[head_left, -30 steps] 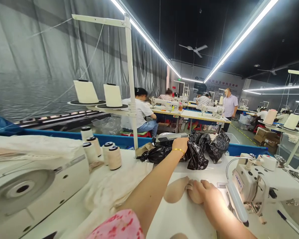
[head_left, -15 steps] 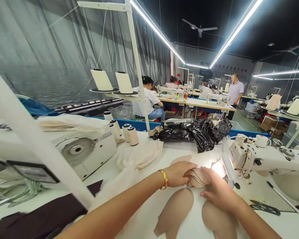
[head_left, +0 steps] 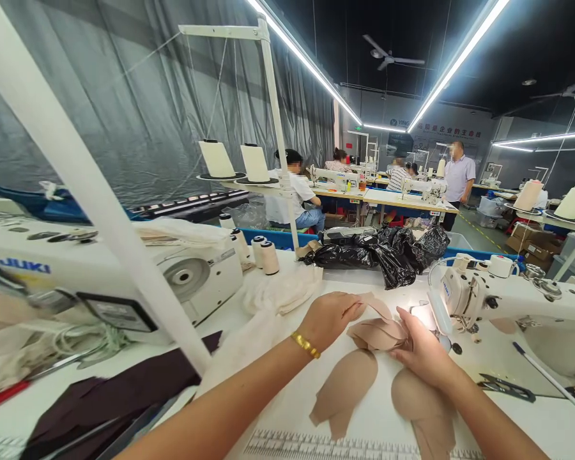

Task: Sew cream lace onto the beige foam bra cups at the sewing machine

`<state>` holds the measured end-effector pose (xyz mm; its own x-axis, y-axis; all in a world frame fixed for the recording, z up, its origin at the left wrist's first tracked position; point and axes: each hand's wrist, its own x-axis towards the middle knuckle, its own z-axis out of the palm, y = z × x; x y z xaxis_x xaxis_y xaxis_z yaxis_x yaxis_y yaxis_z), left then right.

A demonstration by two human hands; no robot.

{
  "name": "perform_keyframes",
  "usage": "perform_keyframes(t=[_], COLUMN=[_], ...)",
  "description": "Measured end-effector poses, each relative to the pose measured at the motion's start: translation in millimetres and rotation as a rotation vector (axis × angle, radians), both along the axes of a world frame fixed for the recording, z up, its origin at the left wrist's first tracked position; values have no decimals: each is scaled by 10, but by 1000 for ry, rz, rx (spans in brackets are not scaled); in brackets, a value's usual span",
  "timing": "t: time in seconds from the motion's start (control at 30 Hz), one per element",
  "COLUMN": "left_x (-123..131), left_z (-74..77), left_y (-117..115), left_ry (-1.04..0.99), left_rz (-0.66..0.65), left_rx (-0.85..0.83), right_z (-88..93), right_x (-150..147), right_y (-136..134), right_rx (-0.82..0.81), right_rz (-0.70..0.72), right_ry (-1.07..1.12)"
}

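Wearing a gold bracelet, my left hand [head_left: 333, 316] pinches the edge of a thin beige fabric piece [head_left: 377, 306] and lifts it off a small stack. My right hand [head_left: 419, 345] grips the right end of that stack of beige fabric pieces [head_left: 376, 335], with the thumb and fingers round it. Nearer to me, one beige cut piece [head_left: 347, 388] lies flat on the white table. Another beige piece [head_left: 421, 409] lies partly under my right forearm.
A sewing machine [head_left: 508, 297] with a lit lamp stands at the right, another [head_left: 191, 275] at the left. Black plastic bags [head_left: 378, 255], thread cones [head_left: 269, 258], white fabric [head_left: 282, 291], dark fabric [head_left: 110, 402] and a black clipper [head_left: 506, 387] lie around. Several people are farther back.
My left hand has drawn up and left, raising one fabric piece off the stack. My right hand still holds the stack. The view has shifted, showing more of the left machine and a ruler.
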<state>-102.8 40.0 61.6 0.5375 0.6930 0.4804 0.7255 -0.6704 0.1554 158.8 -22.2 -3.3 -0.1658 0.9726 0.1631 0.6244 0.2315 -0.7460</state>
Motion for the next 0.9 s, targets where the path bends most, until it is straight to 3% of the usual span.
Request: perform_keyframes(t=[0.1, 0.2, 0.27, 0.33, 0.4, 0.57, 0.9], left_x=[-253, -489, -596, -653, -662, -479, 13], left_z=[-154, -337, -395, -377, -306, -164, -308], left_y=[-386, -791, -972, -1042, -1005, -672, -169], left_ry=[-56, -3, 74, 107, 65, -77, 6], left_rz=[38, -63, -137, -190, -178, -66, -105], left_rx=[191, 479, 424, 234, 61, -147, -403], right_z=[19, 74, 111, 139, 151, 107, 59], right_x=[-7, -30, -58, -91, -119, -111, -26], right_y=[-42, -61, -49, -26, -1, 15, -4], right_rx=[9, 19, 42, 72, 91, 104, 115], right_rz=[14, 40, 63, 88, 103, 97, 47], right_ry=[-6, -25, -42, -50, -44, -23, 68])
